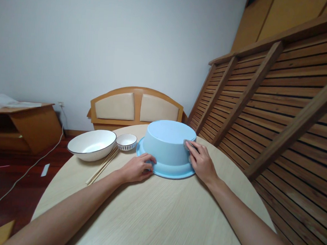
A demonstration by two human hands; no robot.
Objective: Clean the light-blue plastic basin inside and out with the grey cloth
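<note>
A light blue plastic basin (169, 152) stands upside down on the round table, its flat bottom facing up. My left hand (138, 168) is at the near left of its rim, fingers curled over the edge. On the basin's right side, my right hand (201, 160) presses a small grey scrubber (186, 144) against the wall just below the upturned bottom. The fingers cover most of the scrubber, so its exact kind is hard to make out. Left of the basin are a small patterned bowl (126, 142), a large white bowl (92, 144) with a dark rim, and several wooden chopsticks (103, 166).
The pale round wooden table (168, 216) reaches close to my body. Behind it stands a padded headboard (136, 105) against the wall. A large slatted wooden frame (268, 103) leans at the right. A low cabinet (37, 128) and a white cable (28, 171) lie to the left.
</note>
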